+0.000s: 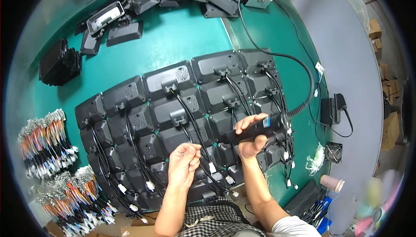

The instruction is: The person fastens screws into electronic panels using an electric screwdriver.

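Observation:
My right hand (249, 147) is wrapped round a black electric screwdriver (274, 123), held level above the rows of parts with its tip toward the left. A thick cord leaves its rear end. My left hand (183, 162) is closed in a pinch, fingertips together; whatever lies in it is too small to make out. Beneath both hands, black plastic housings (170, 81) lie side by side in several rows. Black cables (187, 107) run from them toward me and end in white connectors (212, 167).
More black housings (125, 32) lie loose along the far edge of the green table (173, 33). A stack of black parts (60, 64) stands at far left, above bundles of coloured wires (45, 144). On the right are a power adapter (331, 110), a small fan (333, 152) and a spool (332, 183).

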{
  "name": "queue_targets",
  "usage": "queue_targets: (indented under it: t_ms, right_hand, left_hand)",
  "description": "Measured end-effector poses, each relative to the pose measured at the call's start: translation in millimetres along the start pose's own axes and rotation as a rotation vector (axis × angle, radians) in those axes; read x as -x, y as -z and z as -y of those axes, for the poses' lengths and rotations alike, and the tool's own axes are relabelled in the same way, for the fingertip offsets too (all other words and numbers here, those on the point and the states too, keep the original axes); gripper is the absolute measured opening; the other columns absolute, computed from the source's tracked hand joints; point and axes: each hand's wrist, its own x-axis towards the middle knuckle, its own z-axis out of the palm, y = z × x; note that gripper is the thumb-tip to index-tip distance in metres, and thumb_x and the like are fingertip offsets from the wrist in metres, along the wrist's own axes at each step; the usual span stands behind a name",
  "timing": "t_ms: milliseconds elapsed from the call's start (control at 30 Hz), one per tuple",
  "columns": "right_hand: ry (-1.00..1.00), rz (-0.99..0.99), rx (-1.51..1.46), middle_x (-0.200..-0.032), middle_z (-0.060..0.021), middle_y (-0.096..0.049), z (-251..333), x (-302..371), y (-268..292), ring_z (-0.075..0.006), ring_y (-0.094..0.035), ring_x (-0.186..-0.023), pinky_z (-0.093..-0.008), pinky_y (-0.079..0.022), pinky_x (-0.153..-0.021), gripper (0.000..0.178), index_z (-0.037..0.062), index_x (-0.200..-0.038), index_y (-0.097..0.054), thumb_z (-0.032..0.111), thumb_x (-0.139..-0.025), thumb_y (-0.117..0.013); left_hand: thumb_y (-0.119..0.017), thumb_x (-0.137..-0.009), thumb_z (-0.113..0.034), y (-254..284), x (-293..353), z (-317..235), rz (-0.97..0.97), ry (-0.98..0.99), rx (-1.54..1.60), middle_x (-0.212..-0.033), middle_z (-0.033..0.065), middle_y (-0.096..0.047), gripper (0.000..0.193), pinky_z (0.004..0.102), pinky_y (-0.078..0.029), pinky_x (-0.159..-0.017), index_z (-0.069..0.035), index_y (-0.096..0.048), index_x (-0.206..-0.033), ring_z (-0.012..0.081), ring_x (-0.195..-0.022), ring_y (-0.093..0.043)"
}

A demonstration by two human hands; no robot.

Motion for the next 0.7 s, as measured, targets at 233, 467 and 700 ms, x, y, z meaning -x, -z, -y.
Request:
queue_targets:
  t_ms: [233,467,700]
  right_hand:
    - [0.013,0.150,-0.069,-0.077,-0.0067,-0.049,60,-45,-72,-0.0188,-0.052,-0.064,-0.0356,-0.046,-0.066,0.052,0.0081,-0.101,-0.040,0.041,-0.070,-0.065]
    - [0.007,0.196,-0.196,-0.073,-0.0074,-0.049,73,-50,-113,-0.0172,-0.048,-0.056,-0.0310,-0.042,-0.055,0.054,0.0053,-0.102,-0.042,0.054,-0.079,-0.049]
    - [-0.018,0.145,-0.195,-0.072,-0.0071,-0.048,62,-51,-109,-0.0163,-0.046,-0.054,-0.0305,-0.041,-0.053,0.055,0.0047,-0.101,-0.043,0.055,-0.079,-0.048]
  left_hand:
    - [-0.063,-0.076,-0.011,-12,-10,-22,0.073,-0.032,-0.052,-0.066,0.0038,-0.051,0.016,0.0154,-0.027,-0.041,0.000,-0.053,-0.080,0.0045,-0.049,-0.038]
    - [-0.069,-0.071,-0.011,-20,-18,-40,0.229,0.087,-0.038,-0.061,-0.0008,-0.049,0.020,0.0159,-0.025,-0.041,-0.003,-0.051,-0.075,0.0034,-0.046,-0.036]
    - [-0.068,-0.072,-0.017,-16,-22,-40,0.233,0.068,-0.033,-0.060,-0.0009,-0.050,0.022,0.0160,-0.025,-0.041,-0.002,-0.053,-0.074,0.0031,-0.046,-0.037]
